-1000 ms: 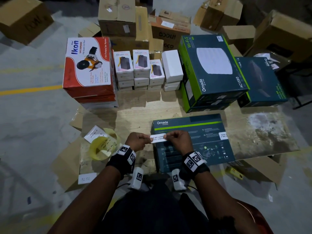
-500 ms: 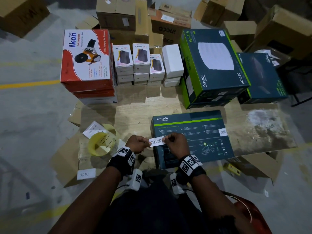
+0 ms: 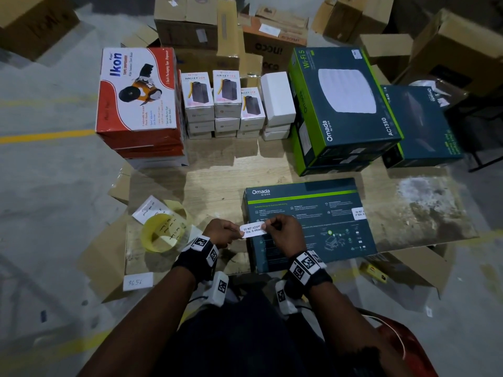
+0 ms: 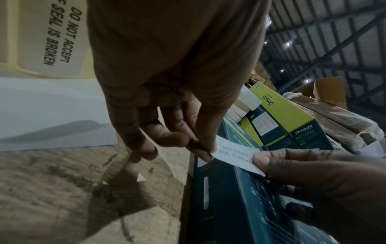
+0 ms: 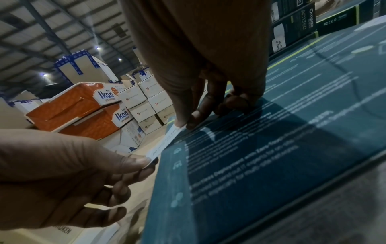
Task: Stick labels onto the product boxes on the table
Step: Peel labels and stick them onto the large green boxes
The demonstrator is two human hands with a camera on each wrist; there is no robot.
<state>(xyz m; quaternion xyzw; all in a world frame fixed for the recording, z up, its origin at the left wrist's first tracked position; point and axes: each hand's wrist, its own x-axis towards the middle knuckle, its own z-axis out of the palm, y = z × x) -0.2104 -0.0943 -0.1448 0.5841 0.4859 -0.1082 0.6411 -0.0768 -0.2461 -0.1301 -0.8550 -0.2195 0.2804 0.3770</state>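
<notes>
A flat dark teal Omada box (image 3: 321,227) lies on the wooden table in front of me. Both hands hold a white label (image 3: 253,230) reading "DO NOT ACCEPT IF SEAL IS BROKEN" just above the box's near left corner. My left hand (image 3: 221,233) pinches the label's left end between thumb and fingers. The right hand (image 3: 283,229) pinches its right end over the box top. In the left wrist view the label (image 4: 235,156) stretches between the fingertips; the right wrist view shows the label (image 5: 167,140) edge-on above the box (image 5: 271,148). Another label (image 3: 358,213) is stuck at the box's right edge.
A yellowish label roll (image 3: 162,231) and paper slips lie on the table at left. Red Ikon boxes (image 3: 138,104), small white Halley boxes (image 3: 226,104) and green Omada boxes (image 3: 343,104) stand along the table's back. Cardboard cartons (image 3: 196,23) surround the table.
Both hands, still pinching the label, have drifted slightly left to the box's near left corner. The head view has tipped forward a little.
</notes>
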